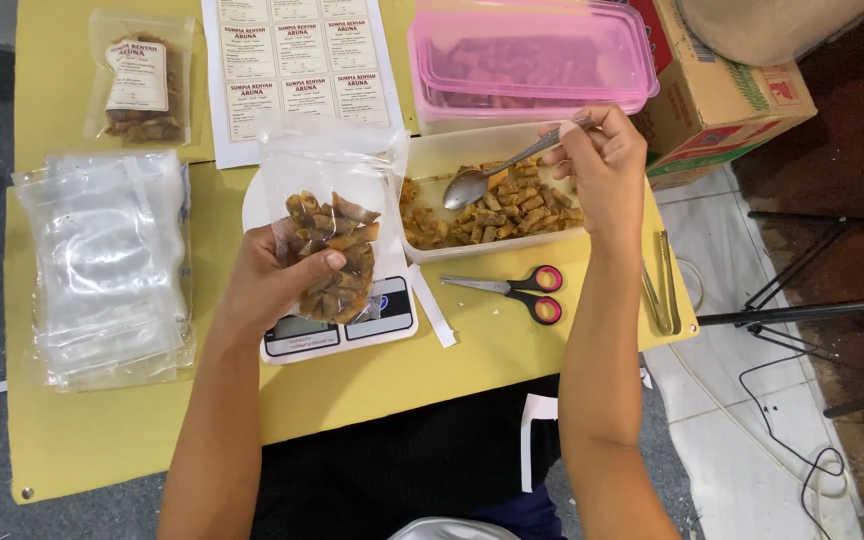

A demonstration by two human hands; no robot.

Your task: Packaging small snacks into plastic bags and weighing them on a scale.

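The left hand (270, 283) grips a clear pouch (330, 225) half filled with small fried rolls, holding it just above a white kitchen scale (347, 325) on the yellow desk (132, 420). The right hand (604, 165) pinches the handle of a metal spoon (482, 180), its bowl hanging over the white tub (497, 205) of rolls. Scissors (517, 290) lie just below that hand, and empty pouches (107, 265) are stacked beyond the left hand.

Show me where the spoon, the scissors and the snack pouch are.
spoon (469, 187), head view, on its bowl.
scissors (540, 293), head view, on the pink and black handles.
snack pouch (337, 240), head view, on its filled middle.
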